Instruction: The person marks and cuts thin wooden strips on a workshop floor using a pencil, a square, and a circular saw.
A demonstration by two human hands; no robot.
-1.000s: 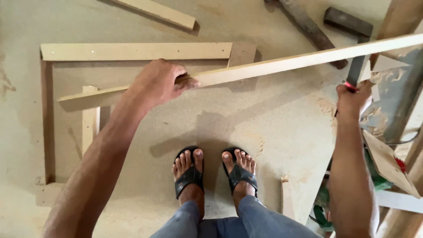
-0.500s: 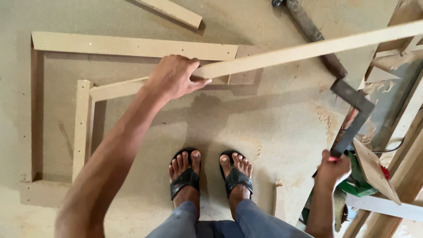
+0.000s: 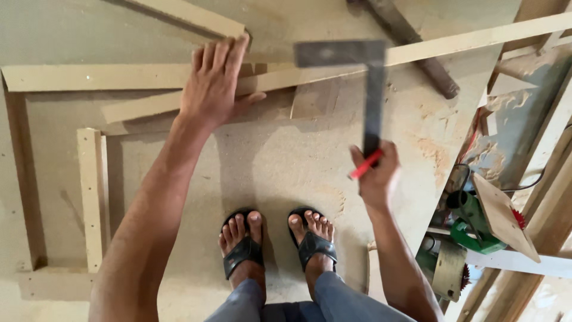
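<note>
Item: long wooden strip, pale, lying at a slant from the upper right down to the left, resting across the top rail of a wooden frame on the dusty floor.

Left hand: mine, flat on the strip, fingers together and stretched forward, thumb splayed right. It holds nothing; it only presses down. Arm nearly straight, reaching away from my body.

Right hand: mine, closed around the lower end of a dark metal try square, with a red pencil pinched in the same grip. Forearm rises from the lower right, wrist cocked, the square's long blade standing up from my fist and its short arm pointing left, over the strip. Whether it touches the wood I cannot tell; the tool is blurred.

Risks, as I judge them:
- The strip is pinned at one point only; it may pivot under my palm and any line would be struck off-square.
- Two tools in one fist: the pencil may slip out.
- My feet in open sandals stand directly below the square; a drop would land on bare toes.
- A green power tool with its cord sits just to my right, a snag for my elbow.
</note>
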